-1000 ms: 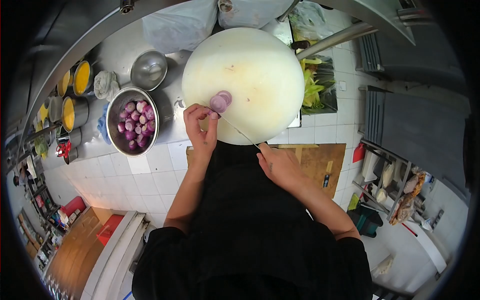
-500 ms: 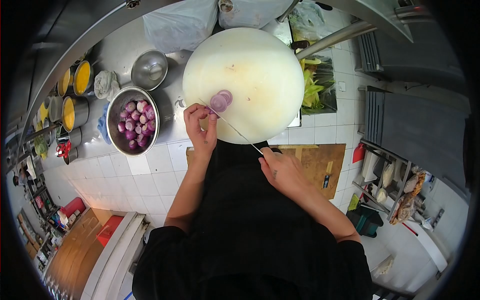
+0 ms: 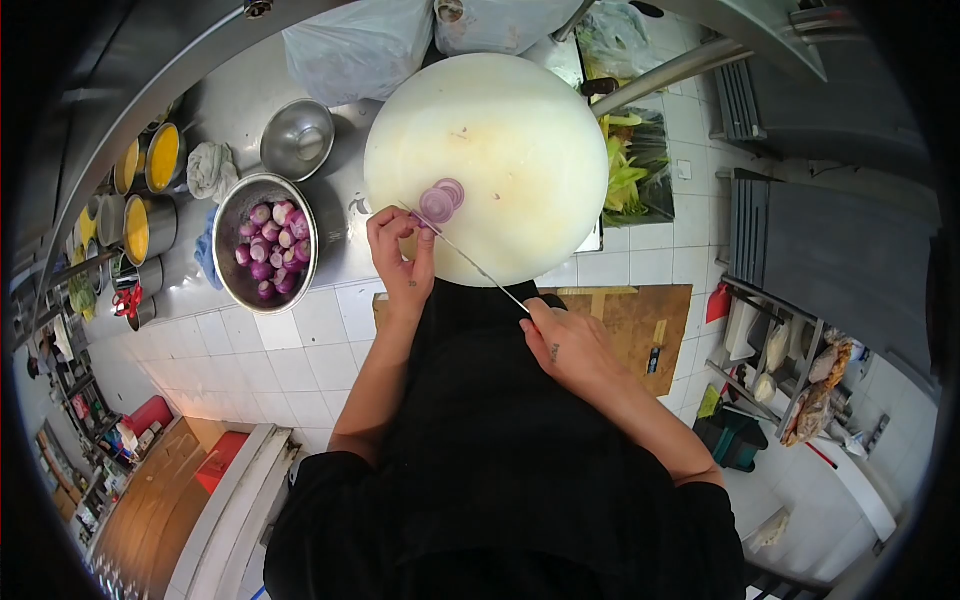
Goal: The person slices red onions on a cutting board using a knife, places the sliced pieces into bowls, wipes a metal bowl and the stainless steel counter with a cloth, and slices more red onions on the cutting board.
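On the round white cutting board (image 3: 500, 125) lie thin purple onion slices (image 3: 438, 204), close to its left front edge. My left hand (image 3: 398, 262) is at that edge, fingers curled and pinched around a piece of purple onion, most of it hidden by the fingers. My right hand (image 3: 572, 345) grips a knife (image 3: 485, 274), its handle covered by the fist. The blade runs diagonally up and left across the board's front edge, its tip end beside my left fingertips and just below the slices.
Left of the board, a steel bowl (image 3: 228, 283) holds several peeled purple onions (image 3: 270, 248). A smaller steel bowl (image 3: 298, 140) stands behind it, near a white cloth (image 3: 212, 172). Plastic bags (image 3: 360, 50) sit at the back; leafy greens (image 3: 625, 170) lie to the right.
My right hand has drawn slightly right, pulling the knife a little with it. My left hand and the onion slices stay nearly where they were.
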The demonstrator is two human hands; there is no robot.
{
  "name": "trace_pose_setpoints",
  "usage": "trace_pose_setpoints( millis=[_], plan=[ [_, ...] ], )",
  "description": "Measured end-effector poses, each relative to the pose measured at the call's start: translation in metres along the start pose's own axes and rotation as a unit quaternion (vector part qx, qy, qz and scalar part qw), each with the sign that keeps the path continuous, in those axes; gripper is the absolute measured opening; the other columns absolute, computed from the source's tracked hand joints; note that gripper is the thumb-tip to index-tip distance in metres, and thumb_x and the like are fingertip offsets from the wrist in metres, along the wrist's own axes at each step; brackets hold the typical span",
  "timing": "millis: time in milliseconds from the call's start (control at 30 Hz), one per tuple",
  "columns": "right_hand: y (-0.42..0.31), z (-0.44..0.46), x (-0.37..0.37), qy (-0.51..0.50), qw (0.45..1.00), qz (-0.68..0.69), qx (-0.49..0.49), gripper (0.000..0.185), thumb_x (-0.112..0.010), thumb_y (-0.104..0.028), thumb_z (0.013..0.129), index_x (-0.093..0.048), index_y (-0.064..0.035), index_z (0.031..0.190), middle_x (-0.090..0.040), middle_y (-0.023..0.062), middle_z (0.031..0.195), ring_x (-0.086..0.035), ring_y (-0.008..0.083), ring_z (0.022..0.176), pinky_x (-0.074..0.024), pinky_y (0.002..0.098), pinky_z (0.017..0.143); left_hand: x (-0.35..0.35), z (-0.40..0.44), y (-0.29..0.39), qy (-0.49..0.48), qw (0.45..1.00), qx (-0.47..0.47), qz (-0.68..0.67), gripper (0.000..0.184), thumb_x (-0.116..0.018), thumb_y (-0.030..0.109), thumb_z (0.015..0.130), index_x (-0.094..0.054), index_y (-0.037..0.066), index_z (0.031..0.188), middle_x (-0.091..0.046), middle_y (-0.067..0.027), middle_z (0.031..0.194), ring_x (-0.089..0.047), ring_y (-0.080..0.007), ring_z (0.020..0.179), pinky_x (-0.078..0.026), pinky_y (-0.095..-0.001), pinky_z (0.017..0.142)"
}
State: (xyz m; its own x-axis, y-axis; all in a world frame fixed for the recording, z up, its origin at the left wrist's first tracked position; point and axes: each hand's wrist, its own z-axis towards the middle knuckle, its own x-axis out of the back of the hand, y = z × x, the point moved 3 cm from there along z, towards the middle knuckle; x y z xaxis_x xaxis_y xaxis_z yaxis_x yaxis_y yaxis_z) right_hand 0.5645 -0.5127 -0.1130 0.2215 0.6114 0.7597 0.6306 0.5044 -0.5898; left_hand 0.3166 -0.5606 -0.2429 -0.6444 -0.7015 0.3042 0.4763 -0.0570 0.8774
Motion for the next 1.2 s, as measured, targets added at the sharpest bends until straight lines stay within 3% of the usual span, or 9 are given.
trace_pose_setpoints(
  millis=[267,333,567,633,733,1200],
  plan=[
    [-0.001,0.001,0.003,-0.002,1.0,-0.001,0.004,0.015,-0.064,-0.015,0.106,-0.054,-0.0045,0.103,-0.067,0.0156,0.073,-0.069,0.04,0.069,-0.0541,0.0538,0.062,0.0,0.0,0.0,-0.001,1.0,-0.009,0.005,0.019,-0.074,0.002,0.098,-0.062,0.004,0.112,-0.056,-0.0127,0.119,-0.055,-0.0194,0.097,-0.048,-0.0312,0.086],
    [-0.001,0.001,0.002,-0.001,1.0,-0.004,0.002,0.014,-0.064,-0.014,0.105,-0.054,-0.0045,0.103,-0.067,0.0157,0.073,-0.069,0.0401,0.069,-0.0539,0.054,0.062,0.0,-0.001,-0.002,0.01,1.0,0.001,0.004,0.02,-0.078,0.006,0.096,-0.065,0.004,0.111,-0.06,-0.0143,0.116,-0.058,-0.0257,0.101,-0.052,-0.0356,0.083],
    [0.006,0.004,-0.006,-0.021,1.0,0.006,-0.011,0.014,-0.062,-0.015,0.106,-0.054,-0.0038,0.105,-0.067,0.0175,0.073,-0.069,0.0425,0.07,-0.053,0.0569,0.062,0.002,-0.003,-0.006,0.014,1.0,0.005,0.014,0.02,-0.079,0.005,0.095,-0.066,0.003,0.111,-0.061,-0.0138,0.114,-0.059,-0.025,0.099,-0.051,-0.0347,0.082],
    [0.006,0.005,-0.008,-0.025,1.0,0.001,-0.015,0.014,-0.061,-0.015,0.107,-0.053,-0.004,0.105,-0.067,0.0178,0.073,-0.069,0.0426,0.07,-0.053,0.0575,0.063,0.002,-0.003,-0.006,0.002,1.0,0.012,0.001,0.017,-0.076,0.003,0.099,-0.063,0.002,0.11,-0.056,-0.012,0.118,-0.056,-0.0177,0.094,-0.049,-0.0306,0.085],
    [0.008,0.006,-0.013,-0.03,0.999,-0.002,-0.018,0.014,-0.06,-0.016,0.107,-0.053,-0.0043,0.106,-0.067,0.018,0.073,-0.07,0.0427,0.071,-0.0533,0.0581,0.063,0.001,-0.004,-0.007,0.011,0.999,0.028,-0.022,0.017,-0.076,0.003,0.099,-0.063,0.002,0.11,-0.057,-0.0116,0.118,-0.056,-0.0171,0.094,-0.049,-0.0302,0.085],
    [0.008,0.009,-0.023,-0.041,0.999,-0.006,-0.034,0.015,-0.06,-0.017,0.107,-0.054,-0.0043,0.109,-0.067,0.0184,0.073,-0.07,0.0427,0.07,-0.0541,0.0573,0.063,0.002,-0.002,-0.008,0.023,0.999,0.028,-0.019,0.02,-0.08,0.006,0.096,-0.065,0.002,0.109,-0.062,-0.0125,0.113,-0.058,-0.0203,0.091,-0.051,-0.0322,0.08]
  ],
)
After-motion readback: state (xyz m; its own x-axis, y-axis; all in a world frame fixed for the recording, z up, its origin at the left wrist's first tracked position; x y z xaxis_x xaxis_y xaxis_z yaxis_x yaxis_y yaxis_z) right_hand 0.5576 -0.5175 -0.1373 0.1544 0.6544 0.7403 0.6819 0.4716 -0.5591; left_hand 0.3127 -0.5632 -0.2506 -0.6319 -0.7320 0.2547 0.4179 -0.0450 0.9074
